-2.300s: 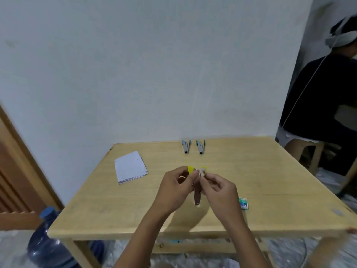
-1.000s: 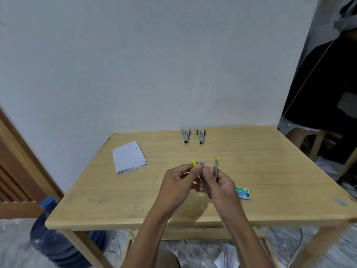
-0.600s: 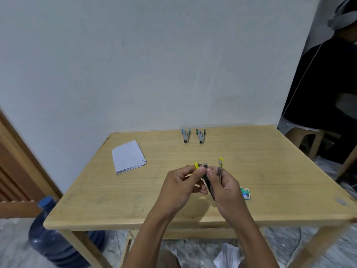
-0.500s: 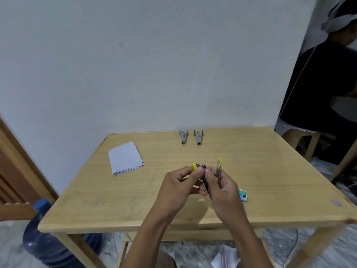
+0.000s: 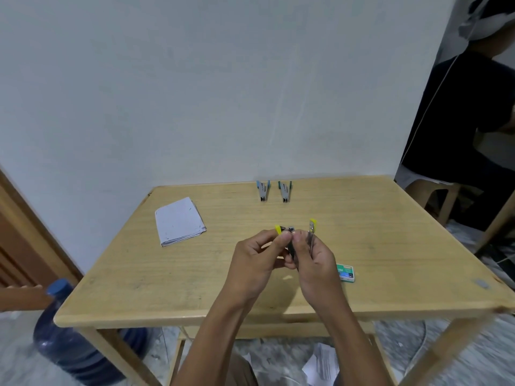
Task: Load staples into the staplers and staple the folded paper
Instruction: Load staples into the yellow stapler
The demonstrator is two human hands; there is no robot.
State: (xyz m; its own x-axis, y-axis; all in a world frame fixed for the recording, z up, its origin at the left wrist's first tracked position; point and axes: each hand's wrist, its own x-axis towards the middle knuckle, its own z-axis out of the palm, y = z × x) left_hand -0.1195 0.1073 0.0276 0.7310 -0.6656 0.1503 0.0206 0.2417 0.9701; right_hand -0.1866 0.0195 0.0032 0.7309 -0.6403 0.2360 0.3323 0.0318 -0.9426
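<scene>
Two hands meet over the wooden table [image 5: 390, 232], holding the yellow-tipped stapler [image 5: 312, 224] swung open. L hand [image 5: 257, 264] pinches one arm, R hand [image 5: 316, 264] grips the other w/ curled fingers. Staple box [image 5: 346, 272] lies just beside R wrist. Folded paper [image 5: 178, 221] sits back left. Blue-handled stapler [image 5: 262, 190] & green-handled stapler [image 5: 284, 191] lie near far edge.

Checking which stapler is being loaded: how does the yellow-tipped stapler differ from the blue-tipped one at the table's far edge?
The yellow-tipped stapler is held above the table, with the left hand and right hand both pinching it. The blue-tipped stapler lies untouched near the far edge. The trim is yellow on one and light blue on the other. Both have grey metal bodies and are splayed open in a V.
</scene>
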